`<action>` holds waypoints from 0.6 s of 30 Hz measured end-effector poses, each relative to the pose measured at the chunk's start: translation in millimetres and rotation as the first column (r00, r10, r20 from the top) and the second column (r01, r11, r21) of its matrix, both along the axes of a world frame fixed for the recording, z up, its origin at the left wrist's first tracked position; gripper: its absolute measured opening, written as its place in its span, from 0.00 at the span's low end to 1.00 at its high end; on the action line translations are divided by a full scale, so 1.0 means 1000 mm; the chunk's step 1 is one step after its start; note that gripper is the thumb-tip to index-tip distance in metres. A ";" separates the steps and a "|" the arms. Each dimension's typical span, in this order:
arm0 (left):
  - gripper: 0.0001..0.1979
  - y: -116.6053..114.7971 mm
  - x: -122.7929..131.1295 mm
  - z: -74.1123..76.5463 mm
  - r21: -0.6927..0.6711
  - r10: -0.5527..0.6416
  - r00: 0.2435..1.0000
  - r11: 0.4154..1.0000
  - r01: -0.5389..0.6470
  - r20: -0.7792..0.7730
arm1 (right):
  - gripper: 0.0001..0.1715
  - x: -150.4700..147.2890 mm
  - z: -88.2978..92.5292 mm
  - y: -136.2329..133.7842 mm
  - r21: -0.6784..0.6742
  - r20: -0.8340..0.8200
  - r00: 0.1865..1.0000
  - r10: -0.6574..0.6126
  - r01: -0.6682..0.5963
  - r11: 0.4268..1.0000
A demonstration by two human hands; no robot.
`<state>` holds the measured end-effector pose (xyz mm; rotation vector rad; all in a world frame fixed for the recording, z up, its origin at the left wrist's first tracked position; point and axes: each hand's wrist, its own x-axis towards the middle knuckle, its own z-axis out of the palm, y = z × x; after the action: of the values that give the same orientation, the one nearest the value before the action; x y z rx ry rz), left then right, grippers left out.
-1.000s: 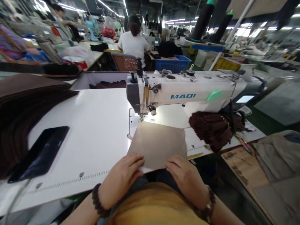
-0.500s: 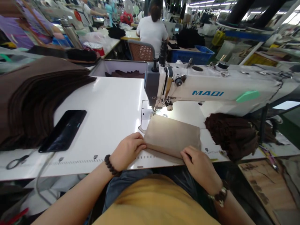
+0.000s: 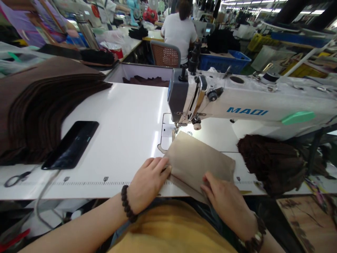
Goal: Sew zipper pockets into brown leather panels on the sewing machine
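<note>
A folded beige fabric piece (image 3: 200, 158) lies on the white sewing table (image 3: 129, 123), one corner close to the needle area of the sewing machine (image 3: 244, 102). My left hand (image 3: 151, 177) pinches the fabric's left edge between thumb and fingers. On its near right part, my right hand (image 3: 223, 196) grips the fabric with thumb and index finger, the other fingers curled under. The fabric's near edge reaches over the table's front edge. Whether the presser foot touches the cloth I cannot tell.
A tall stack of dark brown fabric (image 3: 39, 102) stands at the left, beside a black phone (image 3: 71, 144) with a cable and small scissors (image 3: 17, 179). Bundled brown pieces (image 3: 271, 161) lie right. Ahead, a person in white (image 3: 179, 33) sits near a blue crate (image 3: 226, 61).
The fabric has turned clockwise, its near right side swinging toward me, and its top corner sits slightly apart from the needle. Both hands have moved with it. The camera view has shifted a little.
</note>
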<state>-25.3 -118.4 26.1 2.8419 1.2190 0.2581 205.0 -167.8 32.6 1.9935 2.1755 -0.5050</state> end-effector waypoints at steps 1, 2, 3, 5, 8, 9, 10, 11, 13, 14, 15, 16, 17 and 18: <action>0.14 0.002 -0.001 0.000 0.033 -0.052 0.998 0.998 0.054 -0.042 | 0.07 -0.004 0.002 0.000 -0.018 0.010 0.998 0.055 -0.055 0.998; 0.16 0.007 -0.002 -0.001 0.053 -0.080 0.994 0.995 0.084 -0.071 | 0.11 -0.009 0.004 0.002 -0.012 0.010 0.993 0.120 -0.120 0.993; 0.17 0.013 -0.002 -0.002 0.067 -0.096 0.991 0.993 0.102 -0.091 | 0.16 -0.015 0.005 0.004 0.021 0.003 0.982 0.190 -0.190 0.982; 0.18 0.031 0.001 -0.003 0.074 -0.134 0.984 0.987 0.143 -0.119 | 0.27 -0.024 0.006 0.012 0.163 -0.032 0.940 0.341 -0.332 0.929; 0.18 0.053 0.005 -0.007 0.055 -0.216 0.968 0.973 0.224 -0.128 | 0.39 -0.028 0.002 0.028 0.310 -0.100 0.847 0.522 -0.472 0.825; 0.17 0.058 0.006 -0.008 0.044 -0.229 0.965 0.971 0.236 -0.125 | 0.42 -0.027 -0.001 0.033 0.309 -0.129 0.825 0.550 -0.494 0.813; 0.17 0.060 0.007 -0.010 0.033 -0.232 0.965 0.971 0.237 -0.119 | 0.44 -0.025 -0.004 0.037 0.292 -0.156 0.814 0.560 -0.504 0.813; 0.17 0.061 0.006 -0.012 0.023 -0.226 0.967 0.973 0.230 -0.114 | 0.45 -0.023 -0.007 0.040 0.269 -0.179 0.810 0.559 -0.507 0.819; 0.17 0.059 0.005 -0.016 0.006 -0.203 0.974 0.979 0.205 -0.100 | 0.42 -0.019 -0.014 0.043 0.252 -0.209 0.812 0.544 -0.493 0.833; 0.17 0.057 0.004 -0.018 0.000 -0.194 0.977 0.981 0.195 -0.091 | 0.39 -0.019 -0.016 0.043 0.259 -0.217 0.816 0.535 -0.481 0.838; 0.17 0.056 0.003 -0.020 -0.005 -0.188 0.979 0.982 0.188 -0.082 | 0.35 -0.019 -0.019 0.042 0.273 -0.220 0.825 0.521 -0.460 0.845; 0.18 0.055 0.003 -0.021 -0.009 -0.182 0.981 0.983 0.182 -0.074 | 0.32 -0.020 -0.021 0.042 0.289 -0.218 0.836 0.504 -0.438 0.851; 0.18 0.054 0.004 -0.022 -0.012 -0.173 0.983 0.985 0.173 -0.067 | 0.29 -0.021 -0.022 0.042 0.306 -0.211 0.848 0.487 -0.416 0.857; 0.18 0.055 0.006 -0.023 -0.015 -0.165 0.985 0.986 0.164 -0.061 | 0.27 -0.023 -0.024 0.043 0.321 -0.200 0.858 0.473 -0.399 0.859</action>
<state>-19.5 -63.4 3.4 2.9403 0.9836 0.1586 182.2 -125.1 8.6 1.5075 2.9031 -0.4531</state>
